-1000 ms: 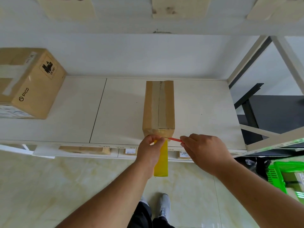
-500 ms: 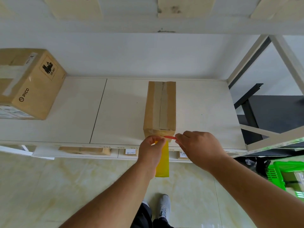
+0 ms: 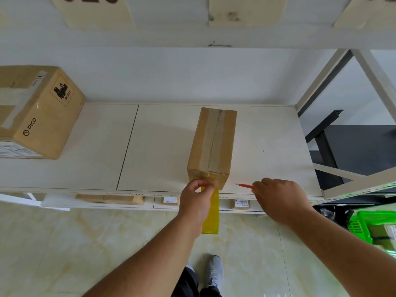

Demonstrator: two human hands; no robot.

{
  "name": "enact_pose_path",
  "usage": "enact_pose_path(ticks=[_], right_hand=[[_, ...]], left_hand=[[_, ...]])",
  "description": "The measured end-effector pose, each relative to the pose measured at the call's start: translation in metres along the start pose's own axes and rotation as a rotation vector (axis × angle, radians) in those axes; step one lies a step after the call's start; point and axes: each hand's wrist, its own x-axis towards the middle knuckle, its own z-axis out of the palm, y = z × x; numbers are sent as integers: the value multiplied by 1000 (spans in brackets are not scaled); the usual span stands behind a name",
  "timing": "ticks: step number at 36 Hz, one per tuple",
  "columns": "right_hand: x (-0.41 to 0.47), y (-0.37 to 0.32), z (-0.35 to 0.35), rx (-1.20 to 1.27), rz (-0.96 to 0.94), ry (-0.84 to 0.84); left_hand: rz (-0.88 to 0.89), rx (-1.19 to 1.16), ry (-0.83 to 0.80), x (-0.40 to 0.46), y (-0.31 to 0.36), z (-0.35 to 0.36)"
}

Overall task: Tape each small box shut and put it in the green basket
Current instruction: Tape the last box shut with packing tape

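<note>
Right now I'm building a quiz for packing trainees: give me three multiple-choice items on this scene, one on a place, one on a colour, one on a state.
1. Where is the green basket?
A. On the shelf beside the box
B. Low on the floor at the right
C. Under the left hand

2. What colour is the tape strip hanging from the small box?
A. Yellow
B. Blue
C. White

3. What is the right hand doing?
A. Resting open on the box
B. Holding a red cutter beside the box
C. Lifting the basket

Answers: 1 B, it sits below shelf level at the right edge. 2 A, the strip pinched by the left hand is yellow. 3 B, its fingers close on the red cutter, whose tip lies right of the box.
</note>
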Motion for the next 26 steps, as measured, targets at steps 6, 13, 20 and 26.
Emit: enact_pose_path(ticks=[6, 13, 20, 26], right_hand=[[21, 9, 14, 144, 259, -135], [50, -2, 17, 378, 320, -133], [73, -38, -23, 410, -215, 346], [93, -48, -17, 256, -317, 289]], left_hand=[[28, 54, -16, 3, -1, -2], [83, 81, -34, 3, 3, -6], [148, 134, -6, 2, 2, -5], [176, 103, -23, -3, 5, -6]])
